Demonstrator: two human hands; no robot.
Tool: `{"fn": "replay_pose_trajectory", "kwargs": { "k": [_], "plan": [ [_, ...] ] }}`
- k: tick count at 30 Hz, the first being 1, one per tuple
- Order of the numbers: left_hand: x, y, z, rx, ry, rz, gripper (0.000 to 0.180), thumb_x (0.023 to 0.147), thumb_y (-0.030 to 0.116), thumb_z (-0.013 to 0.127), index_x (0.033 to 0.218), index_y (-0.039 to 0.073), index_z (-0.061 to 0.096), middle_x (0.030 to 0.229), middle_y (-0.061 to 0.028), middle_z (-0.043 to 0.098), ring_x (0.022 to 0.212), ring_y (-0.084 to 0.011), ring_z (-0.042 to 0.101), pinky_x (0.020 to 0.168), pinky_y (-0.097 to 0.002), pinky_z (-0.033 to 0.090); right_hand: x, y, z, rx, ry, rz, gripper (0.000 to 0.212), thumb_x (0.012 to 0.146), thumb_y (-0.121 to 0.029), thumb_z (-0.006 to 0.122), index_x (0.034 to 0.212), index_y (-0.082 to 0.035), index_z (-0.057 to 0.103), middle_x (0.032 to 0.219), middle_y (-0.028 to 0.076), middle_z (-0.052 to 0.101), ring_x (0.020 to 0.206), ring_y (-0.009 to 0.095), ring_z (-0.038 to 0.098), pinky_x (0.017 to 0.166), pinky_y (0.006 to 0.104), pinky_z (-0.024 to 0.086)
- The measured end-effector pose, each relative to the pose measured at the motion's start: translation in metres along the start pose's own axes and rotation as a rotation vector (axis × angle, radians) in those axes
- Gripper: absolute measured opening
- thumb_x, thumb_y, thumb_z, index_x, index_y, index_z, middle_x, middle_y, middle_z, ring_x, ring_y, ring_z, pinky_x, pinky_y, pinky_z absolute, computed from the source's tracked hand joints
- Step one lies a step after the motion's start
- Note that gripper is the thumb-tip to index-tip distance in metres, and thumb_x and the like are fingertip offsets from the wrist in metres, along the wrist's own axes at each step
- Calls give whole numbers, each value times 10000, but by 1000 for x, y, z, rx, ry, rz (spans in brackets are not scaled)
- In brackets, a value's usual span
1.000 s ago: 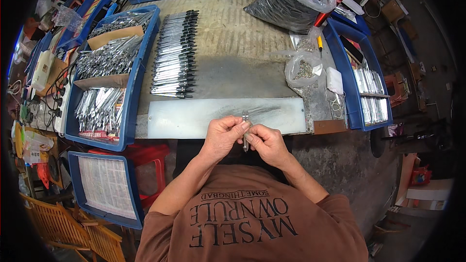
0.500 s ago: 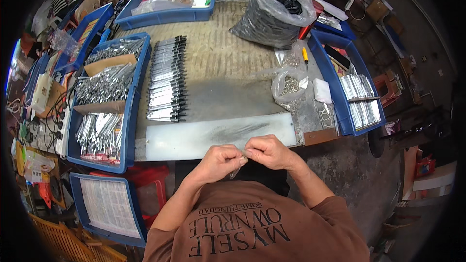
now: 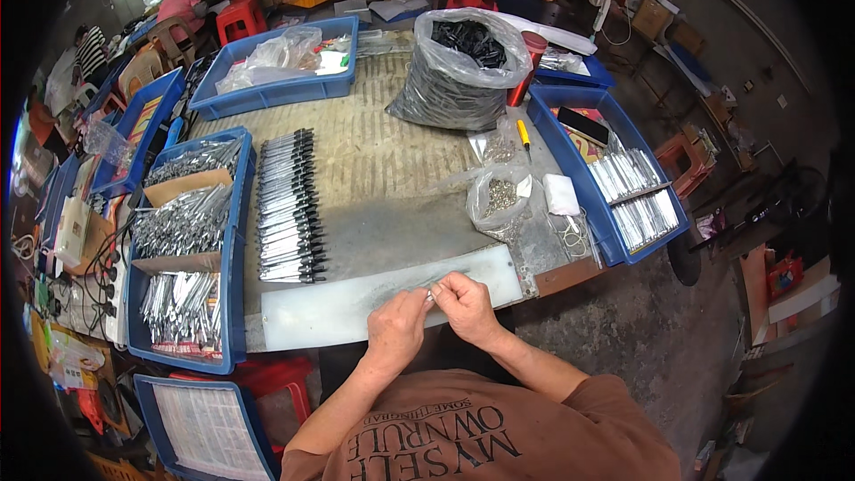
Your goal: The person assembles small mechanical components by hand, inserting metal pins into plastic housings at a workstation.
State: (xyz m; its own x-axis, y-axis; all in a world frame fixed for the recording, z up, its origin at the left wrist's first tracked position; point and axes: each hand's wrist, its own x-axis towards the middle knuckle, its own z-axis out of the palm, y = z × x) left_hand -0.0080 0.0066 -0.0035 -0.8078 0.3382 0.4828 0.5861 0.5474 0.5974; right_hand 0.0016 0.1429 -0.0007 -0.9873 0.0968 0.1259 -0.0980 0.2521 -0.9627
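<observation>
My left hand (image 3: 397, 331) and my right hand (image 3: 468, 310) meet above the near edge of a white board (image 3: 312, 313). Both are closed, thumbs and fingertips pinched together. A small pale, silvery piece (image 3: 430, 296) shows between the fingertips; most of it is hidden, so its kind cannot be made out. Beyond the board, to the left, silver pen-like rods with black ends (image 3: 287, 205) lie side by side in a neat column. A clear bag of small metal parts (image 3: 499, 198) stands open to the right.
A divided blue bin (image 3: 239, 303) of metal rods stands left; another blue bin (image 3: 634, 254) holds silver pieces and a phone right. At the back are a sack of black parts (image 3: 445, 93) and a blue tray (image 3: 267, 102). A yellow-handled tool (image 3: 524, 134) lies right. People are farther back.
The view has tilted up, showing more of the room behind. My hands stay pinched together, and a pale piece now shows between the fingertips; the rod end below my left hand is out of sight.
</observation>
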Motion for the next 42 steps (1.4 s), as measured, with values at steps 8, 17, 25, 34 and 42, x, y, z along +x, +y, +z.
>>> {"fn": "replay_pose_trajectory", "kwargs": {
  "k": [8,17,25,34,42],
  "plan": [
    [16,-17,-3,120,12,110,96,747,67,615,806,56,540,586,-73,488,498,-250,526,448,-345,414,36,-4,-23,-171,-196,-85,256,843,-223,555,728,5,541,597,118,540,514,203,495,498,336,399],
    [14,-42,1,242,-13,80,127,723,87,631,776,51,521,593,-83,481,500,-255,538,449,-350,437,241,-74,-136,-589,264,-445,217,777,-195,557,858,-4,619,784,167,623,743,290,615,656,362,464],
    [18,-42,0,207,-23,89,144,713,84,643,795,43,532,592,-79,484,496,-240,534,448,-337,434,330,-67,-131,-1270,33,-151,207,722,-92,530,876,-30,655,929,191,625,903,353,593,781,443,470],
    [18,-43,-2,162,-21,83,153,705,73,645,809,41,538,590,-76,483,500,-237,532,455,-335,435,335,-68,-127,-1211,33,-228,210,739,-92,496,881,-48,644,914,190,624,881,356,593,768,445,458],
    [18,-42,-2,137,-8,92,153,704,70,644,811,40,539,597,-79,487,514,-238,535,466,-334,437,320,-66,-148,-598,372,-328,191,798,-174,516,860,-16,604,805,164,641,732,280,624,651,354,471]
  ]
}}
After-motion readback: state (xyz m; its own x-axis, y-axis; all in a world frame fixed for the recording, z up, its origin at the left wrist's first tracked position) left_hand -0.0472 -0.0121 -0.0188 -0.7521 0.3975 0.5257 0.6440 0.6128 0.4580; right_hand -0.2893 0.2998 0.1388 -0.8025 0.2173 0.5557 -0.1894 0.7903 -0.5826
